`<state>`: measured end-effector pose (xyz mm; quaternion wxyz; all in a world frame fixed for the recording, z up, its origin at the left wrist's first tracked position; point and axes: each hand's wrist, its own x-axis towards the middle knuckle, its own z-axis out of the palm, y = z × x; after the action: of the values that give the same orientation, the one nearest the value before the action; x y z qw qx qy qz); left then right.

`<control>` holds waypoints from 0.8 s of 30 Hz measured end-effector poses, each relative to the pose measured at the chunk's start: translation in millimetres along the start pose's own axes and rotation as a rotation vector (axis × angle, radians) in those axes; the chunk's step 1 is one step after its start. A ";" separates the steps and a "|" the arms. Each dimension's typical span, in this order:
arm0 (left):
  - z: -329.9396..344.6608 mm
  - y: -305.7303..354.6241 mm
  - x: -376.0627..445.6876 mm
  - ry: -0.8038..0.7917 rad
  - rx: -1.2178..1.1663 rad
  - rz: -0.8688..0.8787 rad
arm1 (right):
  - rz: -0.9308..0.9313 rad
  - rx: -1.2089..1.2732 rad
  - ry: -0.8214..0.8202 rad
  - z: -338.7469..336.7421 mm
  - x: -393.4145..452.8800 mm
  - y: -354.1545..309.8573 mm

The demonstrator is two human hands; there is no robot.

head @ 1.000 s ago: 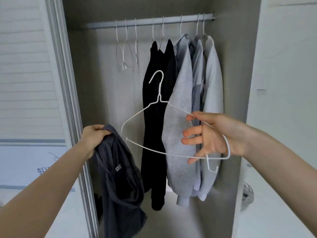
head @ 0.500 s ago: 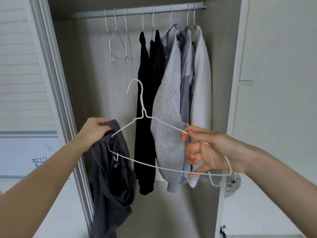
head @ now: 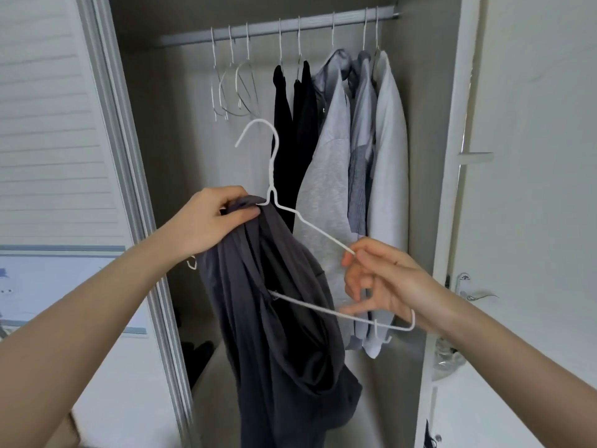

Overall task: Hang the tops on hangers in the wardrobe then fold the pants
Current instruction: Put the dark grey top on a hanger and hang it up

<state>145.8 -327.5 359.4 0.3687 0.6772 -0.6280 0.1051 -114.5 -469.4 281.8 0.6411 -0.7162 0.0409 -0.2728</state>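
Head view: the left hand (head: 206, 221) grips the dark grey top (head: 274, 318) bunched at the neck of the white wire hanger (head: 319, 231); the right hand (head: 384, 279) pinches the hanger's sloping arm. Behind, the open wardrobe's rail (head: 274, 29) carries empty hangers (head: 231, 88), black garments (head: 294, 124) and grey tops (head: 358, 156).

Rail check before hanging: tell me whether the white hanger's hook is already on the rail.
No: the white hanger is off the rail, held between both hands.
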 end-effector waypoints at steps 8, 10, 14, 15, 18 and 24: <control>19.2 -7.0 6.9 0.215 -0.023 -0.129 | -0.559 -1.359 0.725 36.0 -10.0 13.7; 21.4 -5.9 8.0 0.216 0.025 -0.147 | -0.487 -1.599 0.714 49.3 -15.4 27.6; 27.0 -0.9 9.8 0.226 -0.009 -0.175 | -0.455 -1.589 0.447 74.1 -15.8 55.1; 28.1 1.5 10.4 0.222 -0.052 -0.181 | -0.433 -1.502 0.338 81.4 -13.2 62.6; 30.7 8.9 11.2 0.207 -0.246 -0.192 | -0.039 -1.048 0.082 101.5 -1.3 82.0; 19.7 -4.0 5.4 0.313 -0.255 -0.182 | 0.248 -0.582 -0.233 88.7 12.4 98.3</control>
<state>144.3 -344.4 347.3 0.5523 0.6544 -0.5077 0.0951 -36.1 -412.2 190.9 0.4385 -0.8851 0.1304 -0.0857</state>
